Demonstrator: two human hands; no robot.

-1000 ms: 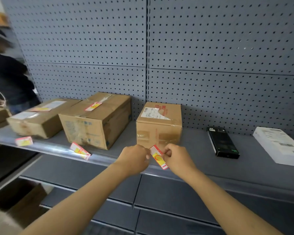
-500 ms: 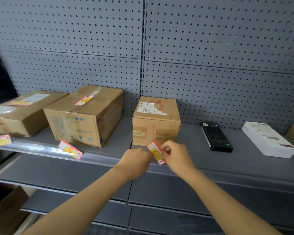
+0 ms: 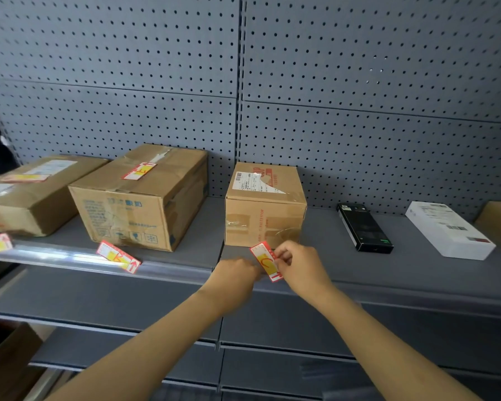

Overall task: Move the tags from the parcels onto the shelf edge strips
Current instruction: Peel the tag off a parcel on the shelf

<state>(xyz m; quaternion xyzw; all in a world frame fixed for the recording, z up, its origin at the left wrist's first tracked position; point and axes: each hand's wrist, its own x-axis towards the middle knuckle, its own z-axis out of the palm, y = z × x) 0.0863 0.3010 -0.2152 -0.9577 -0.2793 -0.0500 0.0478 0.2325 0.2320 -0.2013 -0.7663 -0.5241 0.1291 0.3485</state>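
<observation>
— Parcels on the shelf (image 3: 402, 273)?

— Three cardboard boxes, all sealed; contents not visible. The middle box (image 3: 139, 198) carries a tag (image 3: 138, 171) on its lid. The small box (image 3: 265, 205) shows only a torn shipping label.

— The tag being handled?

— Red-bordered tag (image 3: 266, 261), yellow centre, tilted, at the shelf edge, at 6 o'clock from the small box. Right hand (image 3: 300, 266) pinches its right edge. Left hand (image 3: 237, 274) touches its left edge; its grip cannot be determined. Hands close together.

— Edge strip (image 3: 70, 257)?

— Another tag (image 3: 118, 256) sits there, at 9 o'clock from the hands.
</observation>
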